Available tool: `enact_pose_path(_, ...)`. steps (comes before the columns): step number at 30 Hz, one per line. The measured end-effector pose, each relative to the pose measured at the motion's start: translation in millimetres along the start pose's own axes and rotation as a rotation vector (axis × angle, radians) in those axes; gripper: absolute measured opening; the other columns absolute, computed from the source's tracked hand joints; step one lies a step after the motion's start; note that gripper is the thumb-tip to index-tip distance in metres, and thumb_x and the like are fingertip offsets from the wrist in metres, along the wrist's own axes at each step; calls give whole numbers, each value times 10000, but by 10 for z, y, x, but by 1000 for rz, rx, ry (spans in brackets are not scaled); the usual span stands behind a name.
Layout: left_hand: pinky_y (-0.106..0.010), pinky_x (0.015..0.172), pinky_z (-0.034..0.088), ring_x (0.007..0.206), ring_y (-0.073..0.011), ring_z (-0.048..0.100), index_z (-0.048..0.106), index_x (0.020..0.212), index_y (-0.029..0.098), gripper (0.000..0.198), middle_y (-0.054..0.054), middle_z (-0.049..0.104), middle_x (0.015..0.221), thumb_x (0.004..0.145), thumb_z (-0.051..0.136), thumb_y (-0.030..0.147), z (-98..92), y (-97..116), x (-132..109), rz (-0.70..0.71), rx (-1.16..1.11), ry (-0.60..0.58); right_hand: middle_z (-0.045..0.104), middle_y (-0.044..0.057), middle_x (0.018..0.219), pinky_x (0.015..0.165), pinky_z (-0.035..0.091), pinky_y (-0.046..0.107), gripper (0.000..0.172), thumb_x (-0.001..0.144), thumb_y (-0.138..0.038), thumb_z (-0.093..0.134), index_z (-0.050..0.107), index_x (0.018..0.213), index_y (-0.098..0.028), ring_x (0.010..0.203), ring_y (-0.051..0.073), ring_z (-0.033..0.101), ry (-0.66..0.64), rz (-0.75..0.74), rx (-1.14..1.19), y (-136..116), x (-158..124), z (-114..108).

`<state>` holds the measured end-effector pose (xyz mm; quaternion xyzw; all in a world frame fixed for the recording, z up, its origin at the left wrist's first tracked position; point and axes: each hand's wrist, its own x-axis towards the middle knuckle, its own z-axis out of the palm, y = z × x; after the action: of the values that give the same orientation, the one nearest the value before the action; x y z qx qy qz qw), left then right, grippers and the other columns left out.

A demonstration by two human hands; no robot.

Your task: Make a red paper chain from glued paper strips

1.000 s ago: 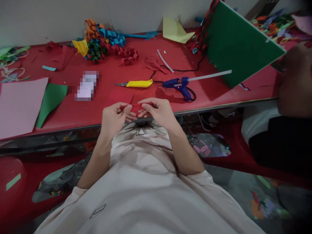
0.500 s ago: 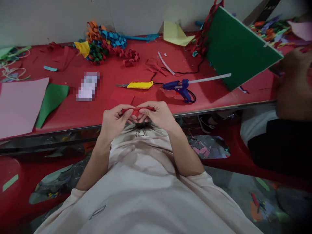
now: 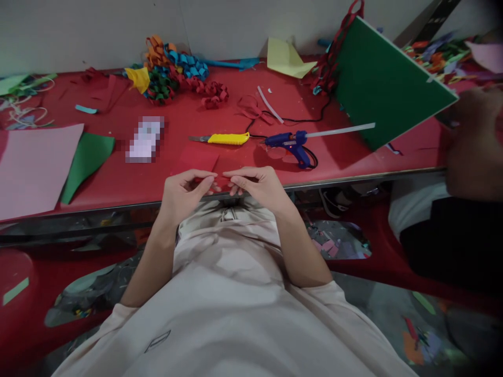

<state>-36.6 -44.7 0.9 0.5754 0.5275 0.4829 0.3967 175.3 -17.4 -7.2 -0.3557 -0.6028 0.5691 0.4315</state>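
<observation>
Both my hands meet over the front edge of the red table [image 3: 165, 183], close in front of my body. My left hand [image 3: 186, 193] is closed in a pinch, its thumb against the forefinger. Opposite it, my right hand [image 3: 257, 188] pinches in the same way, a small gap from the left fingertips. Red paper [image 3: 222, 183] shows between the fingers, though its outline is hard to separate from the table. Just beyond the hands lie a yellow utility knife [image 3: 228, 139] with its blade out and a blue glue gun [image 3: 293, 144] with a glue stick in it.
Paper chains [image 3: 173, 73], a phone-like blurred rectangle [image 3: 144, 140], pink paper [image 3: 35, 167] and green paper [image 3: 88, 162] lie on the table. A green board [image 3: 393, 84] leans at the right, near another person's arm [image 3: 473, 141]. Red stools flank me.
My fingertips have drawn slightly apart. The rolled red paper that stretched across both hands no longer shows clearly. The view has shifted slightly.
</observation>
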Motion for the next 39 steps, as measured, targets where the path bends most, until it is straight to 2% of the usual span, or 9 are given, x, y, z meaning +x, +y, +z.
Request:
enact_pose_path(3, -279, 765, 651, 791, -191, 781, 785, 1103, 156, 363, -75, 810, 914, 851, 794, 417, -9, -26, 23, -17, 32, -36, 802, 38, 867, 684, 569, 240, 268, 871, -284, 753, 827, 1101, -169, 706, 125, 725, 51, -37, -53, 19, 5, 25)
enact_pose_path(9, -232, 724, 596, 750, -168, 761, 820, 891, 182, 187, -21, 804, 804, 868, 788, 366, 34, -10, 31, 122, 256, -27, 829, 49, 988, 773, 573, 260, 224, 913, -281, 716, 824, 1089, -193, 824, 165, 763, 60, -135, -347, -24, -15, 63)
enact_pose_path(14, -208, 718, 578, 769, -152, 774, 830, 959, 207, 177, -14, 819, 865, 964, 688, 313, 52, 1, -6, 341, 379, -44, 817, 12, 787, 687, 530, 218, 125, 916, -219, 715, 831, 885, -182, 696, 139, 741, 145, -189, -473, -45, -15, 93)
enact_pose_path(18, -210, 745, 579, 781, -149, 780, 822, 1081, 220, 236, -27, 830, 933, 991, 605, 250, 16, -9, -17, 389, 492, -37, 805, 9, 764, 667, 534, 215, 141, 935, -246, 698, 822, 906, -185, 674, 139, 739, 148, -189, -441, -3, -5, 81)
enact_pose_path(21, -222, 723, 583, 736, -160, 774, 833, 1014, 232, 187, -23, 825, 866, 946, 701, 345, 17, -26, -18, 298, 483, 68, 802, 8, 790, 693, 559, 230, 177, 966, -266, 649, 814, 992, -205, 707, 150, 758, 91, -152, -389, 30, -11, 56)
enact_pose_path(24, -251, 698, 612, 730, -197, 783, 820, 900, 211, 245, -24, 806, 783, 845, 813, 449, 36, -61, -11, 108, 288, 156, 793, 16, 780, 685, 564, 246, 183, 973, -291, 637, 799, 982, -207, 682, 156, 759, 133, -117, -381, 64, -9, 30)
enact_pose_path(30, -305, 710, 658, 838, -249, 812, 753, 1126, 138, 434, -95, 806, 879, 940, 690, 526, -30, -152, 17, -17, -35, -47, 764, 29, 724, 596, 543, 234, 192, 936, -315, 629, 751, 964, -171, 611, 151, 733, 110, 1, -270, 96, 52, -71)
enact_pose_path(34, -292, 761, 640, 869, -218, 802, 727, 1246, 193, 405, -84, 812, 943, 979, 650, 488, -101, -188, 35, 151, 153, -76, 691, 0, 628, 521, 485, 206, 222, 926, -224, 540, 748, 948, -152, 505, 111, 642, 150, 19, -302, 45, 87, -147)
enact_pose_path(39, -289, 823, 585, 819, -178, 748, 794, 1111, 210, 280, -70, 807, 1002, 946, 694, 412, -63, -155, 124, 389, 425, -16, 703, 14, 693, 574, 504, 225, 262, 944, -318, 570, 738, 1029, -137, 568, 124, 660, 57, 18, -347, -40, 186, -232)
